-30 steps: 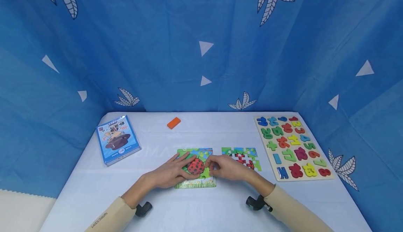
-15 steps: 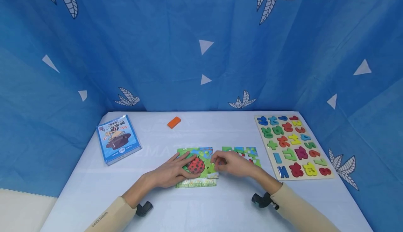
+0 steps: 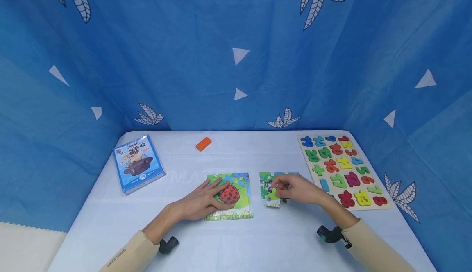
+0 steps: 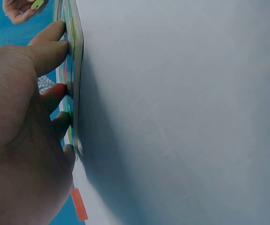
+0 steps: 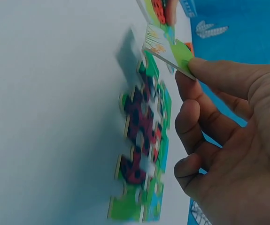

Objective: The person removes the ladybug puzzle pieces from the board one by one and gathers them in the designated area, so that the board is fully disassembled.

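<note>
My left hand (image 3: 200, 202) rests with spread, straight fingers on a ladybug jigsaw board (image 3: 245, 214). In the left wrist view, its fingertips (image 4: 59, 47) touch the board's face. Between thumb and index finger my right hand (image 3: 296, 188) pinches a green and white jigsaw piece (image 3: 273, 200), printed with grass and flowers. That piece (image 5: 165, 52) is tilted and held above the table in the right wrist view. Just beneath and beyond it lies a group of partly joined jigsaw pieces (image 5: 137, 119) with red, black and green parts; in the head view my right hand covers most of them.
A number board (image 3: 333, 182) with colourful raised shapes lies to the right. A blue box (image 3: 138, 163) sits at the back left, and an orange block (image 3: 203, 143) near the table's far edge. Blue cloth (image 3: 236, 59) surrounds the back and sides.
My right hand has lifted the jigsaw piece off the board's right side and carried it right, over the group of pieces. My left hand has stayed on the board.
</note>
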Action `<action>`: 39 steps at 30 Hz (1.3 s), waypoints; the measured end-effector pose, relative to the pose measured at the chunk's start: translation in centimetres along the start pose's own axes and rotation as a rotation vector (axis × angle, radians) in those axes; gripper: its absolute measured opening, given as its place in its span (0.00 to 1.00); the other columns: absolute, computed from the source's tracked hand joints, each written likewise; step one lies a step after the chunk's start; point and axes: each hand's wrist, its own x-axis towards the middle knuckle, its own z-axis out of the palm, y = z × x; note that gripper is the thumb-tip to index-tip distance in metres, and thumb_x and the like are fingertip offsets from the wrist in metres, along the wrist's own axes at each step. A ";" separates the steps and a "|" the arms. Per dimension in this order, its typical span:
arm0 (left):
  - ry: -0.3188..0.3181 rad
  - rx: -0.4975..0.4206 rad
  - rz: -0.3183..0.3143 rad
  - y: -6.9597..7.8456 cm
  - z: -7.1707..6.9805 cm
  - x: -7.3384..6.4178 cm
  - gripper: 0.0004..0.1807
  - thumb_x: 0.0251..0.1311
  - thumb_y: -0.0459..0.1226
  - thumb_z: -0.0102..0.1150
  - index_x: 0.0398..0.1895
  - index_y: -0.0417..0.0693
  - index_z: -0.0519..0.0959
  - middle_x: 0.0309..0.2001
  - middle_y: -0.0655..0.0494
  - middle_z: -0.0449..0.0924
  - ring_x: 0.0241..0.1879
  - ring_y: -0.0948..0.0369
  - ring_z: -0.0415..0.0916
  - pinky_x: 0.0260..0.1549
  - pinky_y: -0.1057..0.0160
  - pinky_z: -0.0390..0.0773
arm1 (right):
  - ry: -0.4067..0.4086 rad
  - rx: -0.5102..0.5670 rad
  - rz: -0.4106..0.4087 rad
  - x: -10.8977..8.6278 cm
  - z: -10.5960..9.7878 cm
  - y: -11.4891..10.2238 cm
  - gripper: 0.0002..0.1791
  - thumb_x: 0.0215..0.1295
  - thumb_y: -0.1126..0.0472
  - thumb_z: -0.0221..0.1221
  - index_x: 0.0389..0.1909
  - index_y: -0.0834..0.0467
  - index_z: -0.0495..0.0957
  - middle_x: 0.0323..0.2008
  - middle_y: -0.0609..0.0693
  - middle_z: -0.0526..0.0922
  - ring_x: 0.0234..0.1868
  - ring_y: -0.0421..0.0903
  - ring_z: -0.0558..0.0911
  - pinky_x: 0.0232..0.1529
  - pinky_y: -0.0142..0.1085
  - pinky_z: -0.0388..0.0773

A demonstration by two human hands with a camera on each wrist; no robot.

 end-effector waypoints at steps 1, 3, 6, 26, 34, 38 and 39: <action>-0.001 -0.002 -0.001 0.0 0.0 0.0 0.23 0.75 0.41 0.51 0.68 0.78 0.73 0.81 0.50 0.45 0.80 0.44 0.36 0.72 0.32 0.42 | 0.002 -0.005 0.008 -0.3 -0.3 0.2 0.07 0.68 0.60 0.65 0.44 0.52 0.81 0.32 0.44 0.82 0.33 0.42 0.78 0.31 0.31 0.76; 0.000 -0.003 -0.002 0.0 0.0 0.0 0.23 0.75 0.41 0.51 0.68 0.78 0.73 0.81 0.50 0.45 0.80 0.44 0.36 0.72 0.32 0.42 | 0.003 -0.015 0.023 -0.9 -0.8 0.7 0.07 0.67 0.60 0.65 0.44 0.52 0.81 0.32 0.44 0.82 0.34 0.42 0.78 0.32 0.32 0.77; -0.001 -0.003 -0.002 0.0 0.0 0.0 0.23 0.75 0.41 0.51 0.68 0.78 0.73 0.81 0.50 0.45 0.80 0.44 0.36 0.72 0.32 0.42 | 0.003 -0.032 0.052 -1.8 -1.6 1.2 0.07 0.68 0.59 0.65 0.44 0.51 0.81 0.32 0.43 0.83 0.34 0.43 0.78 0.32 0.32 0.77; 0.008 0.000 0.008 -0.1 0.1 -0.1 0.23 0.75 0.41 0.52 0.68 0.78 0.73 0.81 0.49 0.46 0.80 0.44 0.37 0.72 0.32 0.43 | -0.071 -0.027 0.138 -4.6 -4.1 4.0 0.04 0.66 0.59 0.66 0.40 0.50 0.83 0.22 0.54 0.80 0.24 0.44 0.75 0.26 0.31 0.70; 0.010 0.002 0.009 -0.1 0.2 0.0 0.23 0.75 0.41 0.52 0.68 0.78 0.73 0.81 0.49 0.46 0.80 0.43 0.37 0.72 0.32 0.43 | -0.080 -0.055 0.126 -4.5 -3.9 4.2 0.02 0.66 0.60 0.66 0.38 0.51 0.84 0.27 0.46 0.80 0.30 0.45 0.78 0.31 0.32 0.74; 0.007 -0.001 0.009 -0.1 0.2 0.0 0.23 0.75 0.41 0.52 0.68 0.78 0.73 0.81 0.49 0.45 0.80 0.43 0.37 0.72 0.32 0.43 | -0.076 -0.077 0.152 -4.3 -3.6 4.3 0.02 0.65 0.60 0.67 0.37 0.51 0.83 0.26 0.45 0.78 0.31 0.45 0.77 0.31 0.32 0.74; 0.007 -0.002 0.009 -0.1 0.2 0.0 0.23 0.75 0.41 0.52 0.68 0.78 0.73 0.81 0.49 0.45 0.80 0.43 0.37 0.72 0.31 0.43 | -0.071 -0.084 0.162 -4.3 -3.5 4.4 0.02 0.65 0.60 0.67 0.37 0.51 0.83 0.25 0.45 0.78 0.31 0.45 0.76 0.31 0.32 0.73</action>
